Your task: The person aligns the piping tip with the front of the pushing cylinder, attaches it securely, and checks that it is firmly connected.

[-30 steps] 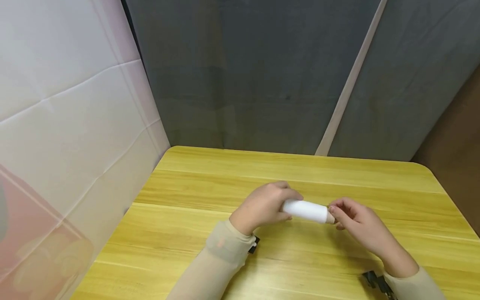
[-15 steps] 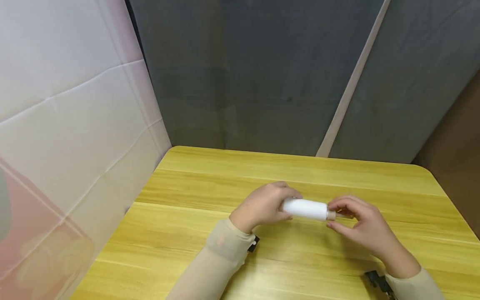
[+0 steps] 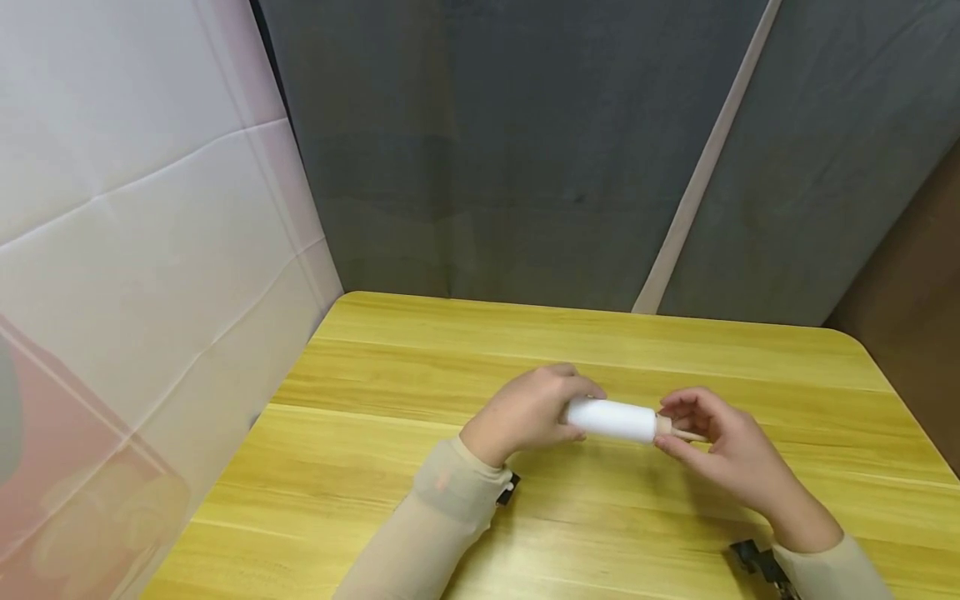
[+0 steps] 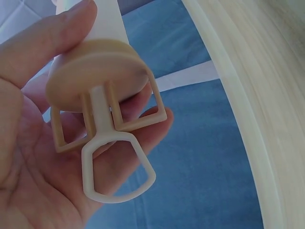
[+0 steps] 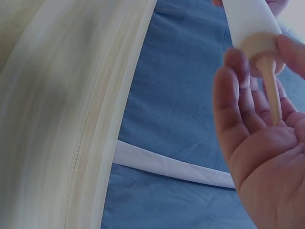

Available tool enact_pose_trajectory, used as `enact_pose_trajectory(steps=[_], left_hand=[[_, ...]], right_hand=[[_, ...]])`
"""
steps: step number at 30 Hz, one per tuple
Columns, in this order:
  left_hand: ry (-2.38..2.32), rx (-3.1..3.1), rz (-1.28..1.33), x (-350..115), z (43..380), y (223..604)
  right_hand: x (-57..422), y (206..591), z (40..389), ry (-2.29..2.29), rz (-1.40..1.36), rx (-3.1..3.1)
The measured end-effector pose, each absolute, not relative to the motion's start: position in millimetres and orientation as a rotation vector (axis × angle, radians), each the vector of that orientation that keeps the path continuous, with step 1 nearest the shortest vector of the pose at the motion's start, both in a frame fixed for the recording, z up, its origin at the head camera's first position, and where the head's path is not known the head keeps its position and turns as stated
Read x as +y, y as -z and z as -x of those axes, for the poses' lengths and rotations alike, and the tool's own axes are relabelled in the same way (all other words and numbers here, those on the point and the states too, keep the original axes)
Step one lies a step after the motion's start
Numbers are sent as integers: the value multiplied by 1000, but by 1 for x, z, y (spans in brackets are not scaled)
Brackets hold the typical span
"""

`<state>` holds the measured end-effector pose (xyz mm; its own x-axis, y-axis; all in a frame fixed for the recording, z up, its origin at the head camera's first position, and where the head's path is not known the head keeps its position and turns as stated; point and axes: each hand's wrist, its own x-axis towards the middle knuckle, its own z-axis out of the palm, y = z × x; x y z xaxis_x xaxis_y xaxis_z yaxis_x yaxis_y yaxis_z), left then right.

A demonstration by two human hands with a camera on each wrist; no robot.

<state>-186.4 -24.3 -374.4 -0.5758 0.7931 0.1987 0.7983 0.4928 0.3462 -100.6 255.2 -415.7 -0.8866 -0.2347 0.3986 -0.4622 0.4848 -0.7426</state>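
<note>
A syringe with a white barrel (image 3: 611, 419) is held sideways over the table. My left hand (image 3: 528, 412) grips the barrel near its back end, where the left wrist view shows a beige end cap (image 4: 95, 71) with square finger loops and a pale plunger ring (image 4: 87, 171). At the front end, my right hand (image 3: 738, 458) has thumb and fingertips at either side of the beige nozzle collar (image 3: 663, 426), pinching it. A slim nozzle (image 5: 271, 93) points from the collar toward the right palm, the other fingers curving around it.
The wood-grain table (image 3: 420, 350) lies under both hands. Dark grey cloth (image 3: 525, 167) with a pale strip (image 3: 701, 183) hangs behind it. A light printed curtain (image 3: 165, 217) stands on the left, a brown panel (image 3: 915, 292) on the right.
My right fingers came off the nozzle end, spread around it, then closed in on the collar, so the slim nozzle now shows. My left hand and the barrel have hardly moved.
</note>
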Motion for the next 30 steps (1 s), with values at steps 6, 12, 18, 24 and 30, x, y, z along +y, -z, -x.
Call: enact_pose_trajectory(steps=[6,12,18,24,30], left_hand=[[589,-2686,1466,-24,183,373],[525,-2629,1478,-23,182,374],[491,-2588,1466,-21,179,374],[506,-2637,1454,-22,182,376],[538,-2684,1424,-24,186,377]], right_hand=[[259,417,100,-1557,-600,-2553],[261,417,101,-1816,-591,-2542],[261,417,103,-1905,-575,-2532],[259,417,102,-1587,-522,-2559],[256,419,102,-1371,-721,-2340]])
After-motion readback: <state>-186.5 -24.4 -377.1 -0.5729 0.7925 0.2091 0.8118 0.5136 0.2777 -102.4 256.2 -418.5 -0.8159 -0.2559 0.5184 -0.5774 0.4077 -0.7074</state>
